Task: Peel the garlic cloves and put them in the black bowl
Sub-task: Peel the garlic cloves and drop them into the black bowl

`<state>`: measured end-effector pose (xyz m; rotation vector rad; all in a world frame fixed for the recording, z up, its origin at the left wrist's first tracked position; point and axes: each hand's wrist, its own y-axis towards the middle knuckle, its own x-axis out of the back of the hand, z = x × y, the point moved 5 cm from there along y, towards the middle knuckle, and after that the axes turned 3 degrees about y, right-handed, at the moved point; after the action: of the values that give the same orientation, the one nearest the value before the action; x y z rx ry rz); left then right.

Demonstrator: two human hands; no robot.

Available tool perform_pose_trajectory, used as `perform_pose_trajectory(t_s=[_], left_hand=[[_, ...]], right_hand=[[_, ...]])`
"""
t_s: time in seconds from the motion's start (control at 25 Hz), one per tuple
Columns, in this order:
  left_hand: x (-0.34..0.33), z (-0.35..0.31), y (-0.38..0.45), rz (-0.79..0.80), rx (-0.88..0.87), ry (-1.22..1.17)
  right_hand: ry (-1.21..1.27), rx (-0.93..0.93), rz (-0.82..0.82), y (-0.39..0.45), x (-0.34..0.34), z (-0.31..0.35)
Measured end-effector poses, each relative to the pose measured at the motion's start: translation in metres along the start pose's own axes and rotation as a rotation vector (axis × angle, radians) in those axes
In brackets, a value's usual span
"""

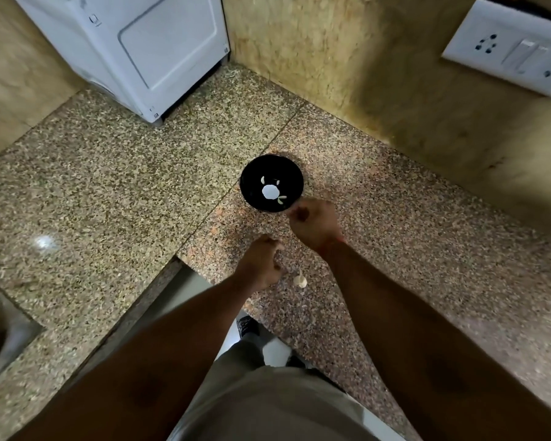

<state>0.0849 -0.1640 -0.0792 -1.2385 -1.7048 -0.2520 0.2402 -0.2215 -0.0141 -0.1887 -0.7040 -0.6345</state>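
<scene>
1. A speckled granite counter [109, 173] fills most of the view and turns an inside corner under a yellowish wall; a white appliance [134, 49] stands at the back and a switch plate [509, 49] is fixed to the wall on the right.
2. The person's two forearms reach in from the bottom edge over the counter's front corner.
3. The black bowl [252, 198] sits near the middle of the counter. Inside lie a few pale peeled garlic cloves [263, 180] around a bright white patch that looks like a light's reflection.
4. The right hand [312, 222] hovers just beside the bowl's near rim, fingers curled inward; whether it pinches a clove or skin cannot be told, as the fingertips are blurred and turned under.
5. The left hand [260, 264] is lower, fingers loosely curled; what it holds, if anything, cannot be made out.
6. A garlic piece [300, 282] with a short stalk rests on the counter just beside the left hand, seemingly unpeeled.
7. Judged from this, the task is partly done: some cloves are in the bowl, and at least this piece remains to be peeled.
</scene>
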Motion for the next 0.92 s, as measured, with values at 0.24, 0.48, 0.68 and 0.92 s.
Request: perform_pose_trajectory(t_s=[0.24, 0.48, 0.68, 0.92], left_hand=[[-0.02, -0.02, -0.011, -0.024, -0.027, -0.116], [-0.047, -0.02, -0.03, -0.019, 0.246, -0.653], [-0.053, -0.025, -0.046, -0.06, 0.319, -0.924], [-0.052, -0.021, -0.057, -0.148, 0.278, -0.821]], right_hand=[[-0.117, -0.287, 0.258, -0.092, -0.008, -0.065], [0.032, -0.367, 0.277, -0.13, -0.029, -0.074], [0.431, -0.566, 0.182, -0.149, -0.03, -0.088], [0.6, -0.63, 0.161, -0.159, -0.026, -0.085]])
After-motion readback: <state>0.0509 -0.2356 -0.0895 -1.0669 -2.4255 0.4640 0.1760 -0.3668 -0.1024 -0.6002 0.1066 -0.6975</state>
